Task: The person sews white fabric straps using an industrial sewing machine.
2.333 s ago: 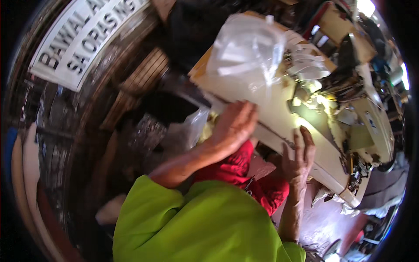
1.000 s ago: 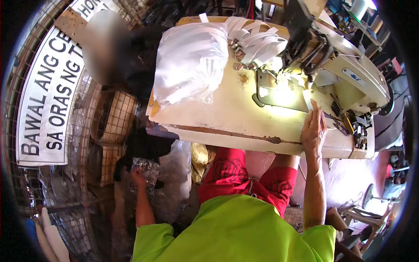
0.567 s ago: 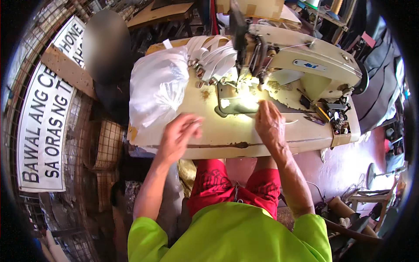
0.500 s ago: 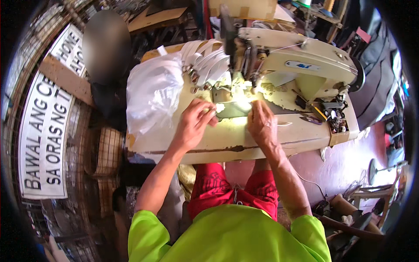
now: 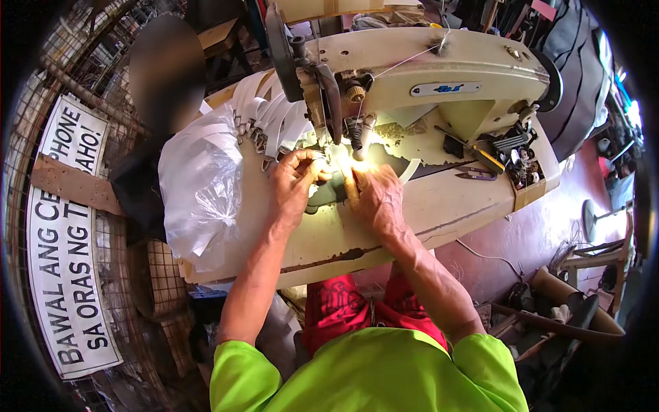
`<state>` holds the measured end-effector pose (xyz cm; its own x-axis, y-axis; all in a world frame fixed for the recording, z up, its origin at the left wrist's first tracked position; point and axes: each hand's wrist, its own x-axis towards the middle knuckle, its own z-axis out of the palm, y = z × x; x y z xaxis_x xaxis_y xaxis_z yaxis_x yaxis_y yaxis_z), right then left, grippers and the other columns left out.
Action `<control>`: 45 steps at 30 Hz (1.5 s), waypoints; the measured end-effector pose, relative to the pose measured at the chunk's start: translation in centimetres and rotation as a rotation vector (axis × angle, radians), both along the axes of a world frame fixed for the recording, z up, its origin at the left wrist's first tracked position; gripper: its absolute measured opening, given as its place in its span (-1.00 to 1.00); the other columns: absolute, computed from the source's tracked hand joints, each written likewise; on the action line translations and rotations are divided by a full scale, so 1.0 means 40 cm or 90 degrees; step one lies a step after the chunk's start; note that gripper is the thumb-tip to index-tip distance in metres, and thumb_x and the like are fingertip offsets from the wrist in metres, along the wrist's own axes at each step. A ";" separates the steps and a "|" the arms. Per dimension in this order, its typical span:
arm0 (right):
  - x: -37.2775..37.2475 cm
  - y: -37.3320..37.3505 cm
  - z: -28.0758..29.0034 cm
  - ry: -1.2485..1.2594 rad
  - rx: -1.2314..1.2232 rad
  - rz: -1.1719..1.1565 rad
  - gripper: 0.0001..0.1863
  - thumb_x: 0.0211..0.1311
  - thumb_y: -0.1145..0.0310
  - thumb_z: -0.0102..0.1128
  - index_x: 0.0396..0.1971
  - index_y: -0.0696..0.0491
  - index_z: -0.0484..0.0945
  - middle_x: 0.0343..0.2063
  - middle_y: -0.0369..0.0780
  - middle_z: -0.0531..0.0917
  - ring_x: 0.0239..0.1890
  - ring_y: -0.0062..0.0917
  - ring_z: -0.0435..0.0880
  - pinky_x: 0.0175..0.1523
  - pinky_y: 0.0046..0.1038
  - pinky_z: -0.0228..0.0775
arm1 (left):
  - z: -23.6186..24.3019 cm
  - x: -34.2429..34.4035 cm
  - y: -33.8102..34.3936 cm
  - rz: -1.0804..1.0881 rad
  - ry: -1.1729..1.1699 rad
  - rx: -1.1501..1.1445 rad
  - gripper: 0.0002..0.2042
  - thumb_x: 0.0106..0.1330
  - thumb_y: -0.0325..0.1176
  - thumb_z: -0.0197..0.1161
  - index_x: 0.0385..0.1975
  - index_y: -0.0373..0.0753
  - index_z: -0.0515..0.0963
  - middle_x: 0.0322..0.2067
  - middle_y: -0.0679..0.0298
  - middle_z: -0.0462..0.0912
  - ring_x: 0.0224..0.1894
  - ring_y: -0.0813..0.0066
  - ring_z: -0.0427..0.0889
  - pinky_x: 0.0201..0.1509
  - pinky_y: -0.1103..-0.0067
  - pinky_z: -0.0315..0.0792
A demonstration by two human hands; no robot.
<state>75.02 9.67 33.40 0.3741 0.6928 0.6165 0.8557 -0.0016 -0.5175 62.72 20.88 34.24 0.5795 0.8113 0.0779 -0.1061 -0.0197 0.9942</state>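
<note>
A cream industrial sewing machine (image 5: 439, 82) stands on a worn cream table (image 5: 343, 240). My left hand (image 5: 294, 184) pinches a small white strap piece (image 5: 322, 172) just left of the needle. My right hand (image 5: 376, 199) lies flat on the table to the right of the needle, its fingertips pressing the same piece in the bright lamp light. Its far end is hidden by glare and fingers.
A clear plastic bag (image 5: 199, 185) with white straps lies on the table's left end, and more white straps with buckles (image 5: 264, 123) are heaped behind it. Scissors and small tools (image 5: 480, 165) lie right of the needle. A printed sign (image 5: 65, 240) hangs on the left mesh wall.
My left hand came up from below the table's left side to the needle area. My right hand slid from the table's right edge to the needle. Both now hold the strap piece.
</note>
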 end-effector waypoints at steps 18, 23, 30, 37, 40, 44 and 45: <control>0.010 0.004 0.000 -0.005 -0.039 0.022 -0.85 -0.02 0.31 0.23 -0.40 -0.04 0.56 -0.47 -0.24 0.57 -0.30 -0.27 0.48 -0.18 -0.23 0.25 | -0.004 0.003 -0.049 -0.016 0.025 0.142 -0.89 0.29 -0.61 0.18 -0.21 -0.40 0.49 -0.31 0.27 0.63 -0.27 0.59 0.59 -0.12 0.64 0.49; 0.013 0.002 0.003 -0.007 0.003 0.038 -0.81 -0.05 0.32 0.23 -0.37 -0.02 0.57 -0.44 -0.22 0.59 -0.26 -0.27 0.49 -0.14 -0.24 0.26 | -0.007 -0.006 -0.048 0.003 0.060 0.441 -0.89 0.25 -0.59 0.21 -0.25 -0.34 0.51 -0.32 0.22 0.58 -0.28 0.45 0.60 -0.17 0.57 0.49; 0.006 0.010 -0.002 -0.074 -0.013 0.032 -0.84 0.01 0.34 0.20 -0.36 0.01 0.56 -0.40 -0.20 0.59 -0.22 -0.27 0.48 -0.08 -0.23 0.24 | 0.010 0.010 -0.067 0.038 0.137 0.446 -0.90 0.27 -0.55 0.21 -0.24 -0.30 0.52 -0.29 0.19 0.59 -0.28 0.38 0.63 -0.20 0.54 0.50; -0.014 -0.032 0.023 -0.100 -0.043 0.072 -0.80 0.21 0.31 0.10 -0.27 0.11 0.53 -0.36 -0.09 0.59 -0.19 -0.20 0.50 -0.04 -0.17 0.29 | 0.014 0.004 -0.056 0.021 0.194 0.656 -0.79 0.20 -0.52 0.16 -0.16 -0.34 0.48 -0.26 0.05 0.54 -0.26 0.04 0.55 -0.14 0.31 0.47; -0.042 -0.121 0.142 0.087 -0.242 0.193 -0.76 0.26 0.32 0.14 -0.17 0.14 0.58 -0.28 -0.08 0.63 -0.14 -0.19 0.55 0.01 -0.25 0.35 | 0.008 -0.013 -0.028 -0.015 0.199 0.804 -0.79 0.25 -0.50 0.12 -0.14 -0.40 0.47 -0.26 0.03 0.53 -0.27 0.01 0.52 -0.10 0.32 0.48; 0.040 -0.157 0.212 0.442 -0.310 0.167 -0.76 0.30 0.24 0.16 -0.25 0.11 0.65 -0.41 -0.05 0.69 -0.38 -0.25 0.70 -0.26 -0.33 0.49 | -0.004 -0.022 -0.009 -0.219 0.025 -0.002 -0.74 0.33 -0.34 0.20 -0.06 -0.30 0.49 -0.33 0.28 0.58 -0.33 0.62 0.55 -0.23 0.63 0.45; 0.065 -0.119 0.166 0.321 -0.138 0.125 -0.76 0.26 0.25 0.21 -0.27 0.12 0.66 -0.49 -0.07 0.69 -0.45 -0.41 0.69 -0.31 -0.41 0.47 | -0.002 -0.039 -0.006 -0.248 0.019 -0.020 -0.73 0.33 -0.34 0.20 -0.05 -0.31 0.49 -0.31 0.30 0.58 -0.32 0.64 0.55 -0.23 0.65 0.45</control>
<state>77.62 4.91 40.02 0.4356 0.8697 0.2320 0.4992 -0.0190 -0.8663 61.16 20.63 34.15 0.8460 0.5321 0.0350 -0.0711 0.0475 0.9963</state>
